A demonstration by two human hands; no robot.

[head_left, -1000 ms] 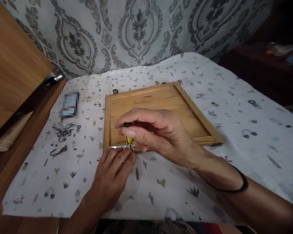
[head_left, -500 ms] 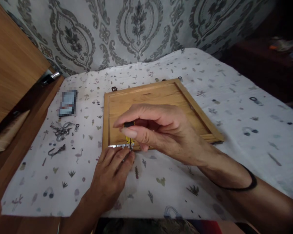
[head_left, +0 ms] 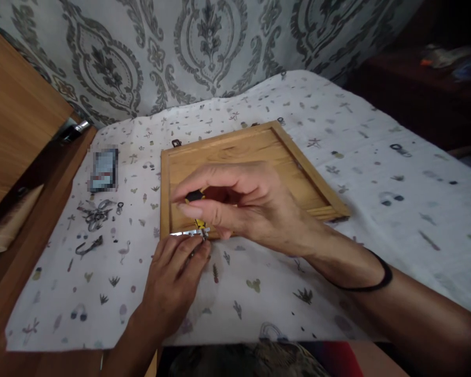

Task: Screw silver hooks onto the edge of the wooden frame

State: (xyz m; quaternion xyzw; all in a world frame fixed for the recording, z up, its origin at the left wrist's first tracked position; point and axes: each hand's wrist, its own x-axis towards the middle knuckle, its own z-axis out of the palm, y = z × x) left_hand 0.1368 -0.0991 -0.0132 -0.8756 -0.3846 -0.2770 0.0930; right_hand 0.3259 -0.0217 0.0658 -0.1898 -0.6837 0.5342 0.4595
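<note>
A wooden frame [head_left: 298,167] lies flat on the patterned white cloth [head_left: 377,199]. My right hand [head_left: 247,207] pinches a small yellow and black screwdriver [head_left: 196,207], held upright with its tip at the frame's near edge. A thin metal bracket [head_left: 186,233] lies along that edge. My left hand [head_left: 176,283] rests on the cloth just below, its fingertips pressed on the bracket next to the screwdriver's tip.
A pile of small metal hooks [head_left: 96,213] and one dark loose hook [head_left: 88,246] lie on the cloth at the left. A small blurred card [head_left: 103,169] sits behind them. A wooden panel [head_left: 19,115] stands at the far left, patterned fabric [head_left: 204,47] behind.
The view has drifted slightly, shifting everything left and up. Both hands stay at the frame's near edge, the screwdriver still upright on the bracket.
</note>
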